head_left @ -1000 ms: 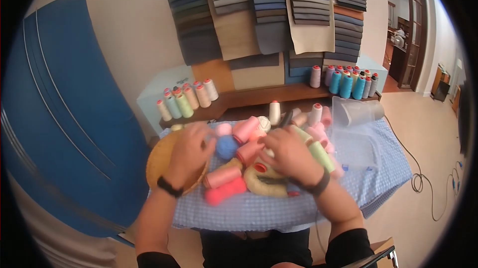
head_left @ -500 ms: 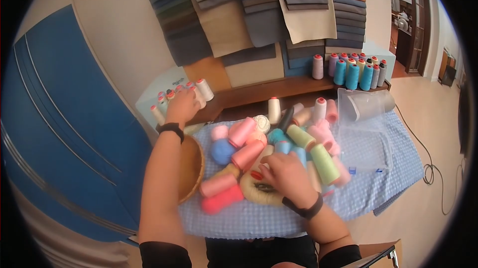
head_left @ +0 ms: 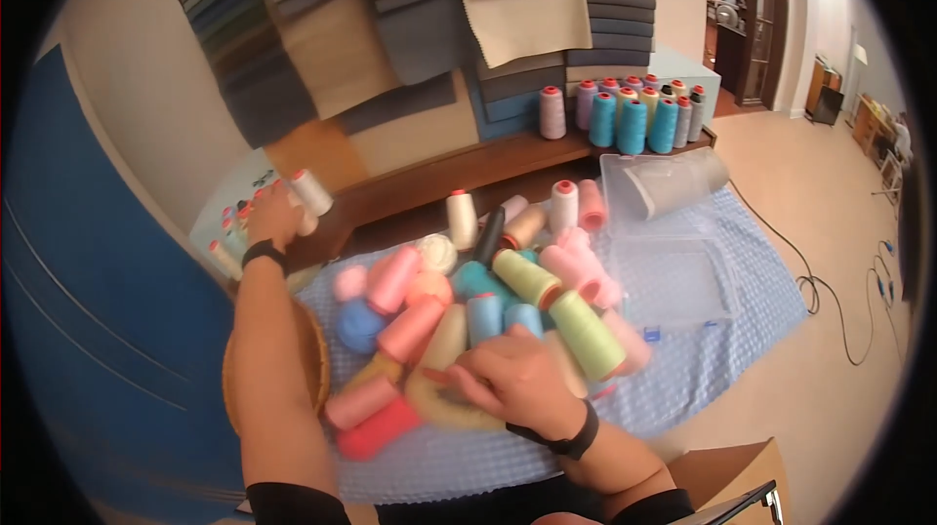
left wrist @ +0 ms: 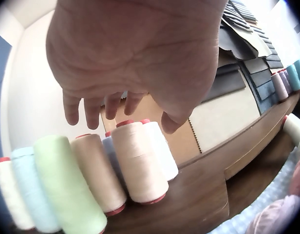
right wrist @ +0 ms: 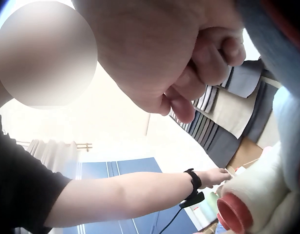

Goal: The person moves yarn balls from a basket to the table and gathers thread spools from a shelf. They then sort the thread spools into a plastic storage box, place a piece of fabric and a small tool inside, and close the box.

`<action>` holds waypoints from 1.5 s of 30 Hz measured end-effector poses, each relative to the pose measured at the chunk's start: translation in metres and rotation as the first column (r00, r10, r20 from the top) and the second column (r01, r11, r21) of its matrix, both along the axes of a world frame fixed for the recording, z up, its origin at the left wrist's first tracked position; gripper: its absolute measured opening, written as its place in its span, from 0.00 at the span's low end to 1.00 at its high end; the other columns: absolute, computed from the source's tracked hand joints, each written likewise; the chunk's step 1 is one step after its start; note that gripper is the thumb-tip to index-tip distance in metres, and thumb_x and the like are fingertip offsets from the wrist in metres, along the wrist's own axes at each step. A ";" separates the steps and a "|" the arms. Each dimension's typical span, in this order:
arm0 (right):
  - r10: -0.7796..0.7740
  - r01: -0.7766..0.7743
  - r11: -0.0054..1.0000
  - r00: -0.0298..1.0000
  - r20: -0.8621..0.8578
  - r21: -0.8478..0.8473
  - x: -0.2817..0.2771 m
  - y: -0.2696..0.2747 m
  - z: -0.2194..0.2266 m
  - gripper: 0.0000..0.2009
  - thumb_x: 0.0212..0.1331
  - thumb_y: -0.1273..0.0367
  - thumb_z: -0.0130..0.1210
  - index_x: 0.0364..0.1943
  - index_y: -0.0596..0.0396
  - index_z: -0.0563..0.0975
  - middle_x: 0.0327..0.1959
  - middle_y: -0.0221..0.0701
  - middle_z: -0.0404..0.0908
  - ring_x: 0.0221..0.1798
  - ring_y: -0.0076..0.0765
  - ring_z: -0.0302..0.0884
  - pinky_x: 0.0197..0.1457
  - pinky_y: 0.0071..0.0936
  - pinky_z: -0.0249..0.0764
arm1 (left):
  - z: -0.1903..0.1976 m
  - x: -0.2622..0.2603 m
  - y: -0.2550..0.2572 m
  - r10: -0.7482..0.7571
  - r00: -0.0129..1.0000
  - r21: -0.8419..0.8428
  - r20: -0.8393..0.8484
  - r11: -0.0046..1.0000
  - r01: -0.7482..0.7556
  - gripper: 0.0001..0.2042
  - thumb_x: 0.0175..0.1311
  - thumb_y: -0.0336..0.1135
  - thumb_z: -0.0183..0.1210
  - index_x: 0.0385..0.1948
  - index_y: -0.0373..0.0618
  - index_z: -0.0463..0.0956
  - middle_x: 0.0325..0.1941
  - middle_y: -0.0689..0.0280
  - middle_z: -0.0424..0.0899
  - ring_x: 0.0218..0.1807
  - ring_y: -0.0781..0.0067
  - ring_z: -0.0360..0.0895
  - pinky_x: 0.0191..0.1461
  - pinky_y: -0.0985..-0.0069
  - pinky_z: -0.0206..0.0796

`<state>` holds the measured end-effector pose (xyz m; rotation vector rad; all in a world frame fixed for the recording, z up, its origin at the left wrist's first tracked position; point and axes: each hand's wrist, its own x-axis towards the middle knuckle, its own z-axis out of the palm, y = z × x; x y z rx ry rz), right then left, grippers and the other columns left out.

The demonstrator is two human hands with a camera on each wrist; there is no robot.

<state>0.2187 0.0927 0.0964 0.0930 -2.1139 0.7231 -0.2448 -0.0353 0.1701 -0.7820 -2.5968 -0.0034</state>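
My left hand [head_left: 273, 218] reaches over the thread cones at the back left. In the left wrist view the hand [left wrist: 135, 53] has spread, slightly bent fingers above a peach cone [left wrist: 139, 163], a tan cone [left wrist: 99, 170] and a light green cone [left wrist: 67, 185], with no cone gripped. My right hand [head_left: 517, 379] hovers at the front of the pile, near a cream yarn skein [head_left: 444, 406] and a blue cone [head_left: 484, 320]. In the right wrist view its fingers [right wrist: 201, 68] hang loosely curled and hold nothing; a pale cone [right wrist: 260, 187] lies beside it.
A round wicker basket [head_left: 314, 349] stands left on the checked cloth [head_left: 708, 354], partly behind the left forearm. A clear plastic box [head_left: 673, 281] lies open at the right. Turquoise cones [head_left: 632, 127] and others stand on the wooden shelf [head_left: 420, 174].
My left hand has moved from above the basket to the back-left cones. The right hand has come toward the front of the pile and hangs there. The head view has swung right.
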 end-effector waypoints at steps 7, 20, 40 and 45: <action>0.019 -0.020 1.000 0.998 0.068 0.000 0.000 -0.001 -0.002 0.11 0.66 0.62 0.68 0.29 0.46 0.81 0.23 0.28 0.80 0.27 0.38 0.78 0.35 0.36 0.65 | 0.002 -0.004 0.008 0.016 1.000 0.011 -0.004 1.000 -0.016 0.31 0.66 0.47 0.63 0.71 0.46 0.73 0.79 0.53 0.71 0.76 0.47 0.71 0.75 0.53 0.69; -0.020 0.020 1.000 0.999 0.046 -0.004 -0.001 0.000 -0.007 0.11 0.68 0.62 0.66 0.28 0.47 0.80 0.21 0.28 0.78 0.26 0.35 0.78 0.35 0.34 0.66 | -0.016 -0.043 0.040 0.030 0.979 -0.041 -0.199 0.998 -0.039 0.25 0.70 0.55 0.63 0.61 0.49 0.80 0.63 0.58 0.82 0.68 0.52 0.77 0.65 0.48 0.73; 0.008 -0.009 1.000 0.995 0.095 0.011 -0.004 0.002 -0.011 0.11 0.67 0.62 0.67 0.28 0.47 0.79 0.21 0.27 0.77 0.25 0.35 0.77 0.33 0.34 0.65 | -0.013 -0.030 0.036 -0.206 0.964 0.075 -0.167 0.972 0.221 0.21 0.67 0.49 0.69 0.49 0.44 0.75 0.44 0.48 0.87 0.49 0.40 0.85 0.51 0.49 0.76; 0.000 -0.003 1.000 0.995 0.096 0.027 -0.004 0.000 -0.010 0.11 0.67 0.61 0.67 0.29 0.47 0.81 0.21 0.26 0.79 0.24 0.35 0.77 0.33 0.34 0.66 | 0.030 0.017 0.038 -0.241 0.953 0.113 -0.183 0.958 0.264 0.21 0.65 0.48 0.70 0.50 0.43 0.79 0.47 0.50 0.87 0.51 0.40 0.83 0.53 0.51 0.75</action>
